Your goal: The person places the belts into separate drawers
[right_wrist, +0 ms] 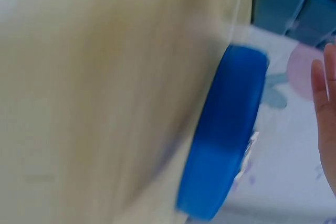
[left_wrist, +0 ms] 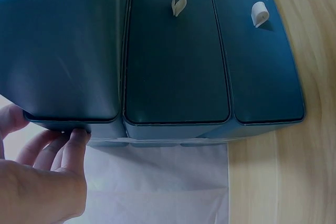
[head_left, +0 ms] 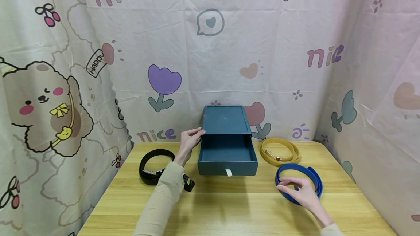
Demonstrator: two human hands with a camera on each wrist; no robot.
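Observation:
My left hand [head_left: 190, 142] holds the upper front corner of a dark teal drawer box [head_left: 225, 119], its thumb and fingers at the edge. The top drawer [head_left: 227, 168] stands pulled out with a bare inside and a small white pull tab [head_left: 228, 172]. In the left wrist view, the fingers of the left hand [left_wrist: 50, 166] bend against the box's side. My right hand [head_left: 302, 192] hovers over a coiled blue belt [head_left: 313, 174], thumb and fingers apart. The right wrist view shows that blue belt [right_wrist: 223, 135] beside fingers [right_wrist: 328, 108] of the right hand.
A coiled yellow belt [head_left: 296, 154] lies behind the blue one. Left of the box is a coiled black belt [head_left: 144, 172] with a silver buckle, partly behind my left sleeve. Two pushed-in drawers [left_wrist: 178, 66] show lower on the box. A patterned curtain [head_left: 210, 65] hangs behind the wooden table [head_left: 229, 210].

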